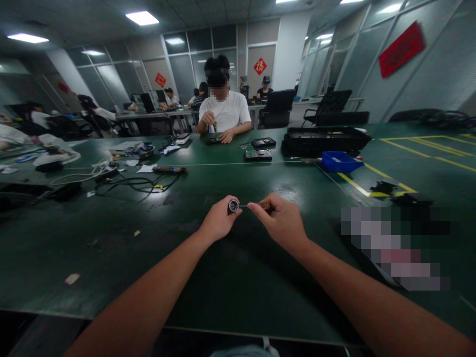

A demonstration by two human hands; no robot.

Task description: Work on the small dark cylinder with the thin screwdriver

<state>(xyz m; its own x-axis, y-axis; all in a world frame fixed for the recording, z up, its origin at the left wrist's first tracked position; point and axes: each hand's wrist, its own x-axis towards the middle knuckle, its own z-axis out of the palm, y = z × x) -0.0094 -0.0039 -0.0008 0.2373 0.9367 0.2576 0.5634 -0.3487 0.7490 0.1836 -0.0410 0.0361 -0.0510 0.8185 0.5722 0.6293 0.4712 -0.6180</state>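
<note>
My left hand (216,219) is closed around a small dark cylinder (233,206), whose round, silvery open end faces me. My right hand (285,221) grips a screwdriver (264,205) by its brownish handle, thumb and fingers pinched along it. The thin metal shaft points left and reaches the side of the cylinder's end; whether its tip touches is too small to tell. Both hands are held above the green table (230,277), close together in front of me. My left fingers hide most of the cylinder's body.
Across the table a person (223,109) works on a circuit board. Hard drives (258,154), a black case (325,141) and a blue tray (340,161) lie beyond my hands. Cables (139,183) and a dark tool (169,169) lie left; a blurred-out item (394,248) lies right.
</note>
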